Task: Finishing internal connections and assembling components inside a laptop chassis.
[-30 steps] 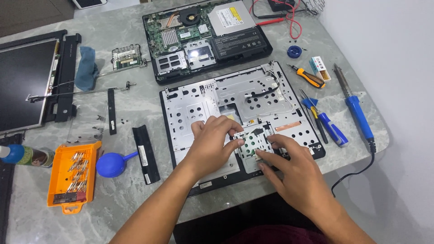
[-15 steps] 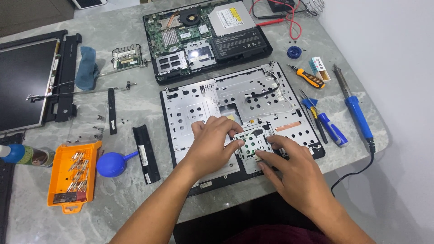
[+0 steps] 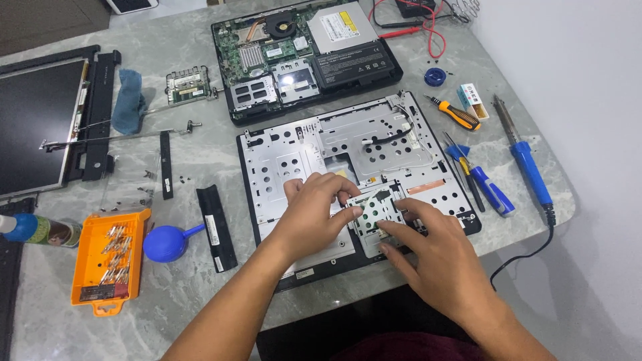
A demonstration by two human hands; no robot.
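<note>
Clearly mid-removal: left hand (image 3: 311, 217) and right hand (image 3: 438, 257), both pinching the small perforated metal plate (image 3: 376, 212) at its 9 and 4 o'clock edges, on the upturned palmrest cover (image 3: 348, 164), 6 o'clock of the laptop base (image 3: 304, 50). Next probably needed an even lift.

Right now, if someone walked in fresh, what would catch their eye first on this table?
Probably the two hands at the front edge: the left hand and right hand press on a small perforated metal plate atop the silver laptop cover. Behind it lies the open laptop base with its green board. The orange bit tray stands out at left.
</note>
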